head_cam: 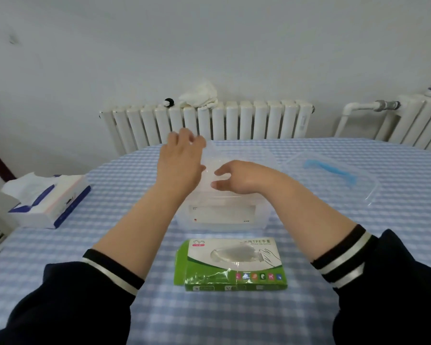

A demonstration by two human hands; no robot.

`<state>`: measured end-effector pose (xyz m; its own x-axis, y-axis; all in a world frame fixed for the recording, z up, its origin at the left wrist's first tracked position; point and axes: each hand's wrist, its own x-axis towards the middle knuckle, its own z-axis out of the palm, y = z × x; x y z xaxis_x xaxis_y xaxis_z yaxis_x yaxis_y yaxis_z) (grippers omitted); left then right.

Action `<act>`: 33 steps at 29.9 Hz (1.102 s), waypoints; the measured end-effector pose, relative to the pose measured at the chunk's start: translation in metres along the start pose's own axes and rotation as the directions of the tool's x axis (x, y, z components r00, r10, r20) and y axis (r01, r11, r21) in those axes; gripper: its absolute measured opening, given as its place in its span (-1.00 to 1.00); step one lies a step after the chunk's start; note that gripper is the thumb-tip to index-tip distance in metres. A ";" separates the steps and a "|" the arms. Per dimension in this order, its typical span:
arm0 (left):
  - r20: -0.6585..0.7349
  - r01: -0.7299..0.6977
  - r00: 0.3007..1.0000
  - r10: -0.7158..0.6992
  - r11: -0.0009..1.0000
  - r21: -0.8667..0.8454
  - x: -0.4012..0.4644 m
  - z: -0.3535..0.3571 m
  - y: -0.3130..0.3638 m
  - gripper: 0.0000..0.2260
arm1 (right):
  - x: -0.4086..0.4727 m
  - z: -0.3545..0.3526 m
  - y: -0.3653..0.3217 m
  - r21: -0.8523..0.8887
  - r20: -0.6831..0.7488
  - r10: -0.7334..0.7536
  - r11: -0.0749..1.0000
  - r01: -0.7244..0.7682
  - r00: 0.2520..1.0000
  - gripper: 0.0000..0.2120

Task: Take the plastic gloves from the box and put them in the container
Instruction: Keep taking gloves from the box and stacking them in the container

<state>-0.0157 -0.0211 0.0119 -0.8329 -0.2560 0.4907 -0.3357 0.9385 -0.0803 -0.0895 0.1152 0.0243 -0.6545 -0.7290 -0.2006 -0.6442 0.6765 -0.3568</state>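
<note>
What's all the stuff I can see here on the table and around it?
Glove box: one, green and white, near table edge.
Container: one, clear plastic, mid-table, beyond the box.
Plastic glove: one, clear, held above the container.
Lid: one, clear with blue handle, right of container.
Tissue pack: one, white and blue, left.
Tablecloth: one, blue-white check.
Radiator: one, white, behind table; a white cloth lies on it.
Left hand, right hand: both on the glove.

Both forearms outstretched, sleeves pushed back; left grip (pixel 182 160) raised, fingers curled; right grip (pixel 232 179) lower, fingers bent inward
</note>
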 end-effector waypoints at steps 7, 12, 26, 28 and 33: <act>0.605 -0.090 0.796 0.018 0.992 0.089 0.019 0.003 0.004 -0.70 | 0.003 -0.010 0.001 -0.209 0.265 0.050 0.978 0.007 0.963 -0.42; 0.785 -0.060 0.619 -0.021 0.995 0.074 0.021 0.012 0.004 -0.74 | 0.008 -0.005 0.002 -0.236 0.422 0.063 0.971 0.042 0.904 -0.56; 0.565 -0.023 0.825 -0.003 0.999 0.038 0.028 -0.009 -0.008 -0.68 | -0.011 -0.033 0.028 0.072 -0.083 -0.133 0.988 0.139 0.988 -0.58; 0.518 0.000 0.855 -0.012 1.000 0.023 0.024 -0.014 -0.013 -0.78 | -0.017 -0.032 0.031 0.172 -0.243 -0.158 0.964 0.203 0.957 -0.73; 0.098 0.041 0.994 -0.049 0.996 0.085 -0.011 -0.017 -0.022 -0.84 | -0.049 -0.011 0.027 0.451 -0.557 -0.121 0.786 0.422 0.822 -0.93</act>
<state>0.0085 -0.0346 0.0234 -0.8546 -0.3231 0.4065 -0.4054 0.9043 -0.1337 -0.0789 0.1707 0.0345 -0.6800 -0.6231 0.3864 -0.6042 0.1776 -0.7768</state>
